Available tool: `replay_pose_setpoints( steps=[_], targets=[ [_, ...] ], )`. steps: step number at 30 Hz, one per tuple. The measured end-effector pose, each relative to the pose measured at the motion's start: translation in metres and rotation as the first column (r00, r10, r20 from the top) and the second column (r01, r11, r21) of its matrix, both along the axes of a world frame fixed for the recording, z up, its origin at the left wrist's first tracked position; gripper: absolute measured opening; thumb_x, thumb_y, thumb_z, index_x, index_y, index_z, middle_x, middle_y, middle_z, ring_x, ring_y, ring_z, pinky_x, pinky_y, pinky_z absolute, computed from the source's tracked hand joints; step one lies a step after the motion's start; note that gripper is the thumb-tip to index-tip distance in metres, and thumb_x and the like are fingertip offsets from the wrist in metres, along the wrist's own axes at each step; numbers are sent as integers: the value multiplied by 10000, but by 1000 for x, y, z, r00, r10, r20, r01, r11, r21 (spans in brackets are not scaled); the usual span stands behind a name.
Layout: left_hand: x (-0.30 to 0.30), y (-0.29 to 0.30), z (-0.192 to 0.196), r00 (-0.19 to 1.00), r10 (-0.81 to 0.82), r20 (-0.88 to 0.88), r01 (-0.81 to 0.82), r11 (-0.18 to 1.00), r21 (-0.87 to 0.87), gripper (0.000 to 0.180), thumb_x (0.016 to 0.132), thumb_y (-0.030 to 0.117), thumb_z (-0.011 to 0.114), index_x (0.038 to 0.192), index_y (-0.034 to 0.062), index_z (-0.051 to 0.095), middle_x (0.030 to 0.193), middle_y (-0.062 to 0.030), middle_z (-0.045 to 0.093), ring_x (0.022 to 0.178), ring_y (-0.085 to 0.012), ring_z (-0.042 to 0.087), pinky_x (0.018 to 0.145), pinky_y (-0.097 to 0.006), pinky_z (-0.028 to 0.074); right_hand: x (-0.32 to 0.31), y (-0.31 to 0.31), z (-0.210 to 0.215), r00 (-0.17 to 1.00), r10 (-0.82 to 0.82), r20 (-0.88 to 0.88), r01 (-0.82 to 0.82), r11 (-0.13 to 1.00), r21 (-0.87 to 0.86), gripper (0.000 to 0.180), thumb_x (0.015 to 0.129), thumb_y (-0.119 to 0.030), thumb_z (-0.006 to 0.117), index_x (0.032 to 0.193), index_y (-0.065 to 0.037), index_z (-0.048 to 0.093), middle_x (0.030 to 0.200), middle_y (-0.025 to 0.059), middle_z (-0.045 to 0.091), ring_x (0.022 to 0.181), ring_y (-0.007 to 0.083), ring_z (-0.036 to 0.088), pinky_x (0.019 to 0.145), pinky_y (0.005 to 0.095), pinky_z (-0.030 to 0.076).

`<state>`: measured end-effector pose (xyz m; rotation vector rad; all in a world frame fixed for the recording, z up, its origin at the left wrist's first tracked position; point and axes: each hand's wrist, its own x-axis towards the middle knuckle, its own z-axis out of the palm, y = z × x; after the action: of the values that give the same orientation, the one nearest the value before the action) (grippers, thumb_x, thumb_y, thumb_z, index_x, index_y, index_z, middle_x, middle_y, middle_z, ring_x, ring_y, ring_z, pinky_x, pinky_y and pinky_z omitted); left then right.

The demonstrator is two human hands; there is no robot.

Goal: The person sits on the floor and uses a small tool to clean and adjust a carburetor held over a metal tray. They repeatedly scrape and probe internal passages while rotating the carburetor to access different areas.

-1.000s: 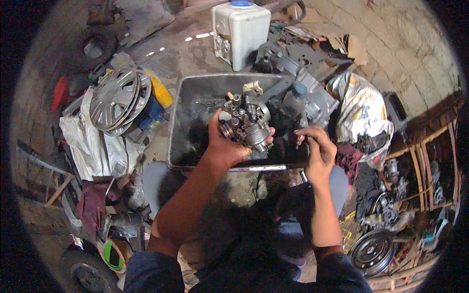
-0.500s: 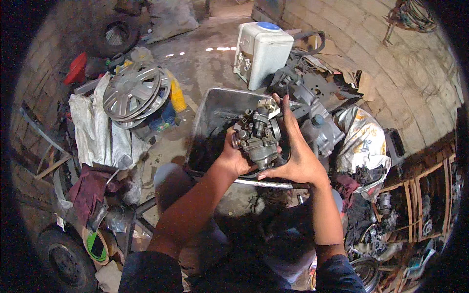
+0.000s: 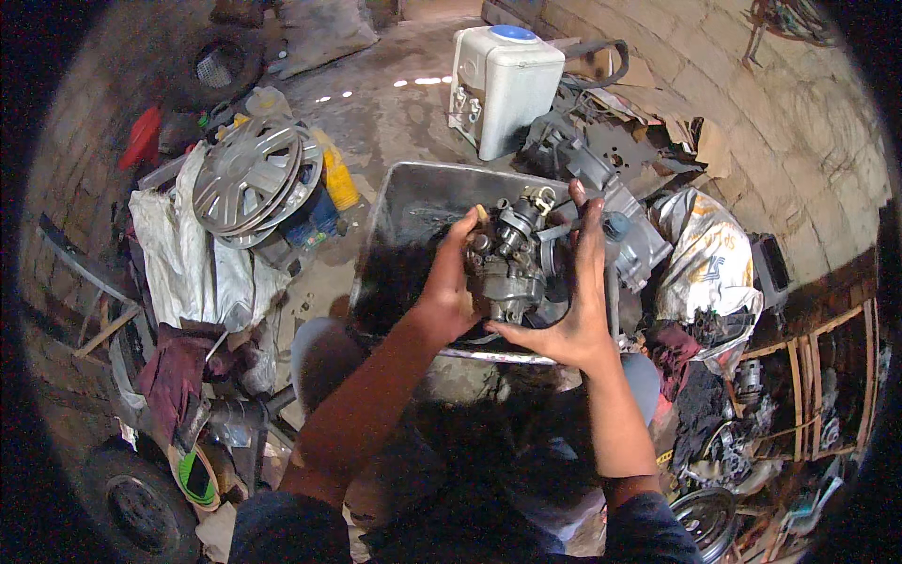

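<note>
A grey metal carburetor (image 3: pixel 512 273) is held between my two hands above a dark rectangular tub (image 3: pixel 376 240). My left hand (image 3: pixel 449 291) presses along its left side, fingers pointing upward. At the lower edge of the carburetor rests the thumb of my right hand (image 3: pixel 581 324), while its long fingers stretch up along the right side. Together the hands cradle the part, its pale fitting at the top. The contact of the right fingers with the metal is partly hidden.
Beyond the tub stands a white tank with a blue cap (image 3: pixel 507 89). Grey metal castings (image 3: pixel 634 235) and a white sack (image 3: pixel 705 254) lie to the right. Stacked wheel covers (image 3: pixel 249 179) are at the left, above a tyre (image 3: pixel 136 503) near the lower left.
The carburetor has turned slightly and shifted a little right. My left fingers have come up from beneath onto its left side. The right hand has moved slightly right, and the view has shifted a little.
</note>
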<state>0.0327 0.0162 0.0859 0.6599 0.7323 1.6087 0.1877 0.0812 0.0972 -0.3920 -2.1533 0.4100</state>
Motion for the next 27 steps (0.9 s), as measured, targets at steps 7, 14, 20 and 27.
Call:
replay_pose_setpoints(
  steps=[7, 14, 20, 27],
  targets=[
    [-6, 10, -19, 947, -250, 201, 231, 966, 115, 644, 1031, 404, 595, 1549, 113, 347, 1451, -115, 543, 1314, -255, 575, 1108, -463, 468, 5, 8, -10, 996, 3, 89, -4, 1000, 11, 1523, 546, -328, 998, 1637, -15, -17, 1637, 304, 238, 1480, 454, 331, 1191, 505, 313],
    [-11, 12, -28, 987, -129, -100, 129, 992, -5, 468, 972, 231, 711, 1373, 58, 540, 1196, -16, 641, 1119, -125, 594, 988, -316, 475, 16, 3, -9, 975, 134, 180, -136, 991, 0, 1493, 542, -218, 959, 1628, -3, -43, 1669, 255, 194, 1435, 479, 359, 1196, 499, 329],
    [-5, -15, -32, 991, -45, -124, 40, 998, -44, 457, 914, 218, 771, 1301, 54, 594, 1123, -10, 661, 1026, -118, 608, 918, -318, 494, 21, -6, -18, 955, 216, 203, -210, 976, -49, 1491, 540, -290, 973, 1628, 6, -1, 1655, 264, 226, 1432, 471, 371, 1186, 503, 335],
    [9, -26, -43, 721, 516, -463, -516, 845, 139, 271, 883, 181, 794, 1061, 54, 634, 947, 2, 667, 867, -100, 598, 803, -294, 500, 38, -9, -16, 995, 94, -30, -94, 995, -18, 1147, 708, -453, 869, 1581, 43, 314, 1511, 262, 505, 1357, 395, 515, 1167, 463, 351]
  ],
)
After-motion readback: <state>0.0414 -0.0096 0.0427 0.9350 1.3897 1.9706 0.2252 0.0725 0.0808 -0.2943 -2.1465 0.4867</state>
